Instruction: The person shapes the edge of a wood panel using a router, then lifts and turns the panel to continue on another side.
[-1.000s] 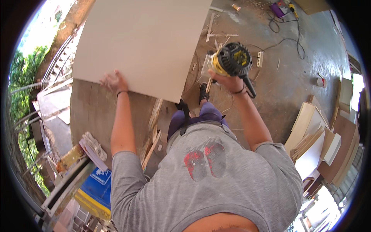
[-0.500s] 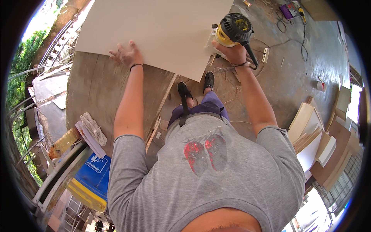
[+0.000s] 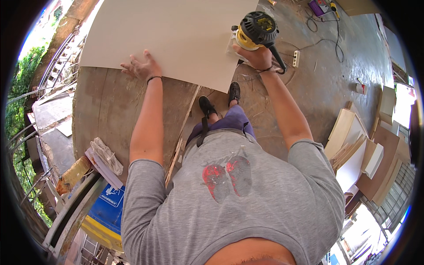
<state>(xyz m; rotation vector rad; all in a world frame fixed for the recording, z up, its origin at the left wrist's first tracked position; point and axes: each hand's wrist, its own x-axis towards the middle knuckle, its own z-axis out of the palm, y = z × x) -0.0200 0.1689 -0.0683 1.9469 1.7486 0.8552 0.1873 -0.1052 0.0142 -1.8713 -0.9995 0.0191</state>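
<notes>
A large pale flat board [image 3: 168, 35] extends toward the far side, its near edge passing under my hands. My left hand [image 3: 142, 70] lies on that near edge, fingers spread and the palm toward the board. In my right hand [image 3: 258, 57] is a yellow-and-black handheld router [image 3: 257, 30], standing upright at the board's right edge. My fingers wrap round its lower body; its cutting end is hidden. A black cord leaves its top and hangs beside my wrist.
Below the board is a brown wooden tabletop [image 3: 128, 110]. A white power strip [image 3: 296, 58] and cords lie on the floor to the right. Wooden panels [image 3: 349, 137] are stacked at right. A cloth [image 3: 106, 157] and a blue-and-yellow box [image 3: 106, 207] are at left.
The whole view has turned slightly, shifting the scene a little. My left hand stays spread on the board's near edge, and my right hand keeps holding the router at its right edge.
</notes>
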